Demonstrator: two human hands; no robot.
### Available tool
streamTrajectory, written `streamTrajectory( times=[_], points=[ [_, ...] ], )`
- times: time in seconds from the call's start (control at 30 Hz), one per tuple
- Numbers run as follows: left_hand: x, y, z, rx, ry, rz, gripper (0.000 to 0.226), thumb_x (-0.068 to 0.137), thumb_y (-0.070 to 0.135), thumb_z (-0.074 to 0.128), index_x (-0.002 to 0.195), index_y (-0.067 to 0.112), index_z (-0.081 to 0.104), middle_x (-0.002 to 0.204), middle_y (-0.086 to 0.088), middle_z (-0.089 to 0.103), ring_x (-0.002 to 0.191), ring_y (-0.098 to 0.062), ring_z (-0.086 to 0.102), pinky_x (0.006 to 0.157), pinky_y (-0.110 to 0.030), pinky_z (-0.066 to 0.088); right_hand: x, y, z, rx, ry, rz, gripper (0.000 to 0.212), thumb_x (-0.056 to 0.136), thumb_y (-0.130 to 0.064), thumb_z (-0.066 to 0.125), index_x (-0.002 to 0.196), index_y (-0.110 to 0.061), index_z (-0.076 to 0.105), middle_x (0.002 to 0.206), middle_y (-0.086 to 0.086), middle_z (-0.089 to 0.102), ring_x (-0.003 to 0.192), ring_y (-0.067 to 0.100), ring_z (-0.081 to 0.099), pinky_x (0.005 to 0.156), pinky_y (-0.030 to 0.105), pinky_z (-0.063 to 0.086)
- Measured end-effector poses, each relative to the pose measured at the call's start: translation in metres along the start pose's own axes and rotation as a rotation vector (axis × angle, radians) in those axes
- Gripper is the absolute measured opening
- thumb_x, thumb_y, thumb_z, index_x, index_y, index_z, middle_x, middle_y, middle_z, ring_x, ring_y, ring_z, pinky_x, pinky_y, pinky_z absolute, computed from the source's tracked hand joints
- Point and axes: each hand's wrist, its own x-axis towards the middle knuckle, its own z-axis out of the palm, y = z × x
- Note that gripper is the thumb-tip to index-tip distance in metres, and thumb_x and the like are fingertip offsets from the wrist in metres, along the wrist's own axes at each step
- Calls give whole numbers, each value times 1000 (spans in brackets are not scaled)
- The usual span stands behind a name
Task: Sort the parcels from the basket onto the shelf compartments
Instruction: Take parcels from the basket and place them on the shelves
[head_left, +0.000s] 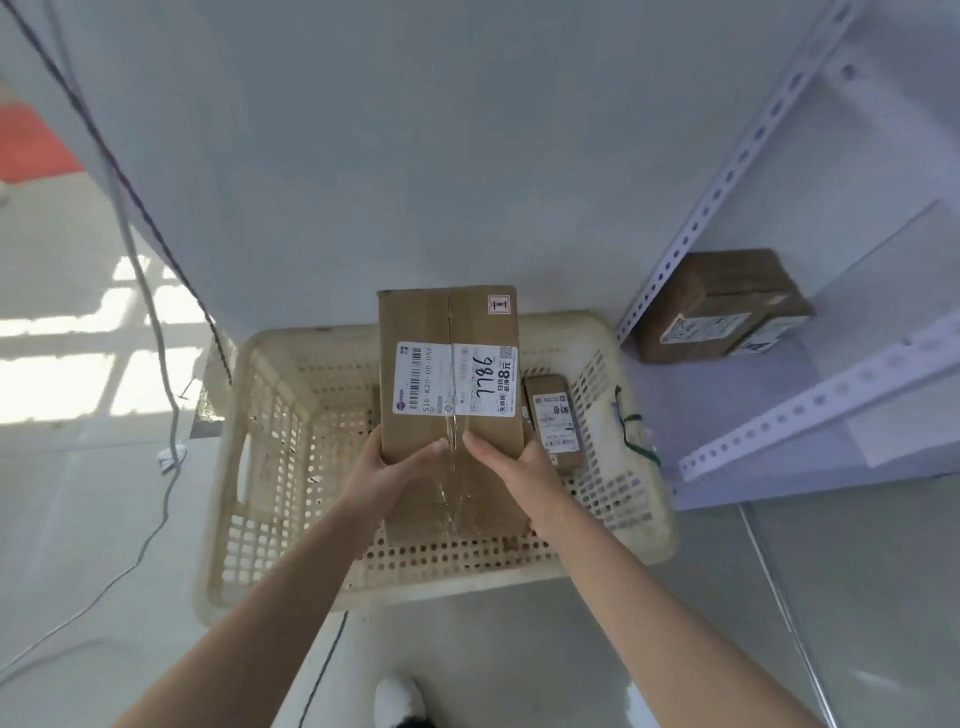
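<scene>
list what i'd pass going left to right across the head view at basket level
white cable → basket left wall → big box → small parcel → brown box on the shelf

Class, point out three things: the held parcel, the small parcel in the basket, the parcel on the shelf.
held parcel (454, 379), head view, on its white label.
small parcel (553, 421), head view, on its label.
shelf parcel (737, 283), head view, on its brown top face.
</scene>
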Motion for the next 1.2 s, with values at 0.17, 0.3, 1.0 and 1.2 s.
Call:
streamTrajectory(
  times=[0.17,0.3,1.0,1.2],
  points=[
    [-66,98,55,-21,55,127,96,52,48,91,130,13,47,114,-6,67,95,-20,71,74,-32,58,-85,-92,-38,32,77,-213,62,76,-43,80,131,-29,54,115,-12,70,109,7,64,96,26,49],
    [-125,172,108,-38,28,237,88,61,44,85,131,16,40,114,-4,63,96,-19,68,73,-34,58,-156,-162,-71,25,135,-399,58,78,-40,80,129,-29,54,113,-14,69,108,8,64,96,25,50],
    [-327,293,248,-67,-221,800,47,79,26,75,123,21,60,108,2,73,93,-15,72,68,-24,58,-387,-260,-172,93,300,-1012,54,84,-26,76,132,-32,53,116,-19,68,106,-3,64,85,15,53],
    [-332,296,257,-58,-269,843,46,77,27,74,121,22,61,107,5,73,95,-14,71,72,-26,59,-397,-258,-178,103,368,-1067,56,85,-25,75,135,-28,51,121,-16,66,111,1,63,90,22,53]
  ],
)
